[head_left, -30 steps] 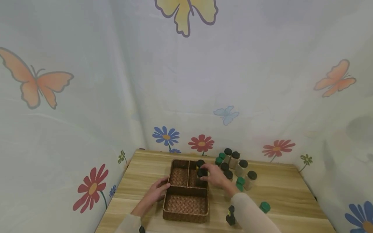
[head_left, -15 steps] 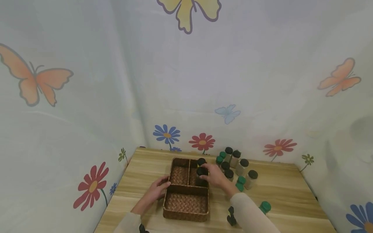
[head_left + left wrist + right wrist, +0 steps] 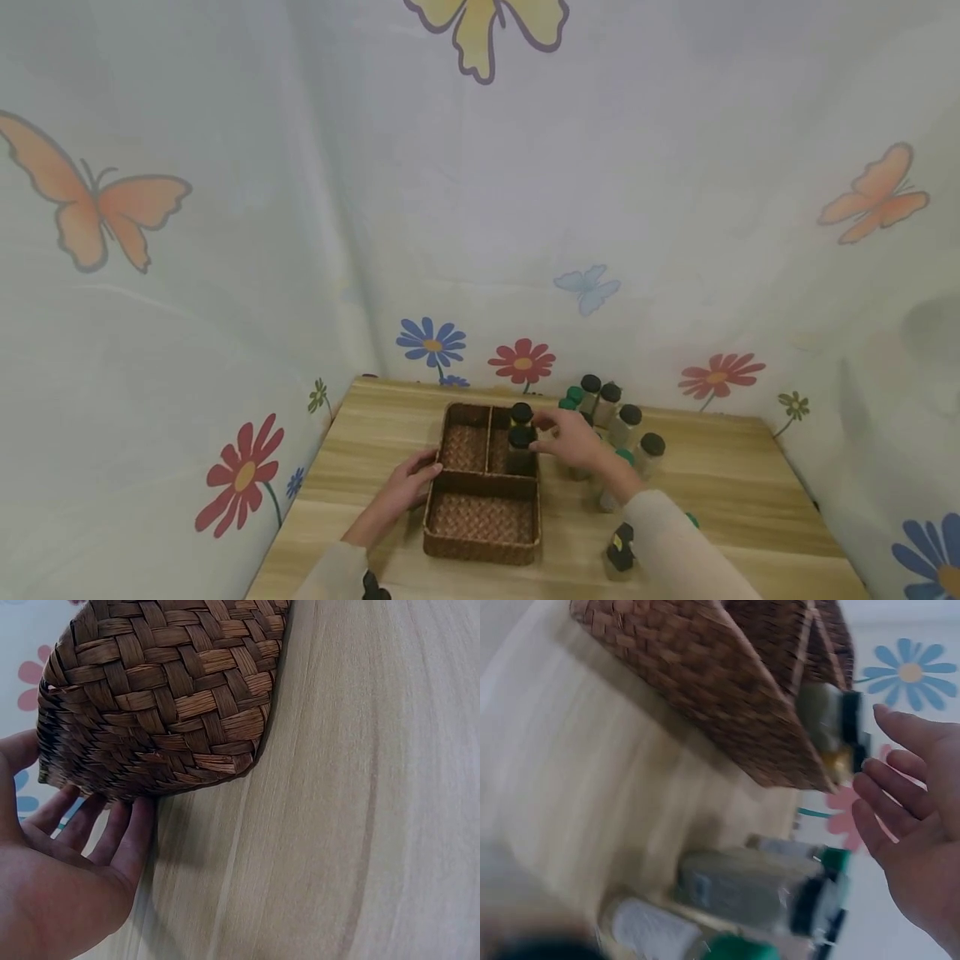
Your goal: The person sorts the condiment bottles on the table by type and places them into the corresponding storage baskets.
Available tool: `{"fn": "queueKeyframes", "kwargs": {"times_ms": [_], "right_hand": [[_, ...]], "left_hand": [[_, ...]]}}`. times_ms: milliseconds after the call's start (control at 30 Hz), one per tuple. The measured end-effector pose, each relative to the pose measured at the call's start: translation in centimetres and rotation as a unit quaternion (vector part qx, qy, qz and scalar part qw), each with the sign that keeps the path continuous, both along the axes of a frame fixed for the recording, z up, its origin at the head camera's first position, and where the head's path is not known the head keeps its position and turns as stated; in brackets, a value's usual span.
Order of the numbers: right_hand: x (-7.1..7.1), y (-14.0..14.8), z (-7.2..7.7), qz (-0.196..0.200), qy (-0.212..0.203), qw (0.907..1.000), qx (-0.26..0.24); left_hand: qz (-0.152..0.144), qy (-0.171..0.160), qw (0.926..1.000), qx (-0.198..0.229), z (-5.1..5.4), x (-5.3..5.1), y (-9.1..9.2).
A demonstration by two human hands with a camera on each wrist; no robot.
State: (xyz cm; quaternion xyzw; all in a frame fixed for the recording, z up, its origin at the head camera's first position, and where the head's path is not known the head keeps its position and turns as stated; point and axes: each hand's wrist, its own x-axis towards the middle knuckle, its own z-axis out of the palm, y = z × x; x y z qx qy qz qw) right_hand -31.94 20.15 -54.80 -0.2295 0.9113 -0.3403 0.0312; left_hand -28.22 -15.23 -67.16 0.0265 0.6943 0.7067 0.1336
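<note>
A brown woven basket (image 3: 480, 550) with three compartments sits on the wooden table. My left hand (image 3: 405, 487) holds its left wall, with the thumb at the rim and the fingers against the outside, as the left wrist view shows. Two black-lidded jars stand one behind the other in the back right compartment: a front jar (image 3: 521, 450) and a rear jar (image 3: 522, 414). My right hand (image 3: 573, 437) is just right of them. In the right wrist view, its thumb and spread fingers are apart from the jar (image 3: 821, 716) and hold nothing.
Several spice jars with black or green lids stand right of the basket, among them a black-lidded jar (image 3: 625, 425) and another jar (image 3: 649, 454). My right arm partly covers some. A flower-printed cloth (image 3: 637, 250) rises behind the table (image 3: 375, 425).
My right hand has let go of the front jar and moved slightly right. That jar now stands in the basket's back right compartment. The left hand stays at the basket.
</note>
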Motion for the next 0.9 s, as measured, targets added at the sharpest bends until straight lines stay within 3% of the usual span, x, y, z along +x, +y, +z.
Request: {"fn": "queueKeyframes", "kwargs": {"times_ms": [167, 400, 633, 767, 900], "right_hand": [[1.7, 2.8, 1.9, 0.021, 0.019, 0.9996, 0.007], [5.2, 6.9, 2.6, 0.058, 0.046, 0.9970, 0.023], [9.9, 10.7, 2.2, 0.060, -0.036, 0.9970, 0.035], [12.0, 12.4, 1.5, 0.080, -0.049, 0.9939, 0.057], [13.7, 13.1, 1.0, 0.074, -0.059, 0.9922, 0.081]], "left_hand": [[0.000, 0.000, 1.0000, 0.007, -0.2, -0.5, 0.1], [0.004, -0.004, 1.0000, 0.006, -0.2, -0.6, 0.0], [0.002, 0.003, 1.0000, 0.006, -0.2, -0.6, 0.2], [0.004, 0.004, 1.0000, 0.002, 0.0, -0.3, 0.3], [0.005, 0.001, 1.0000, 0.001, 0.2, -0.1, 0.1]]}}
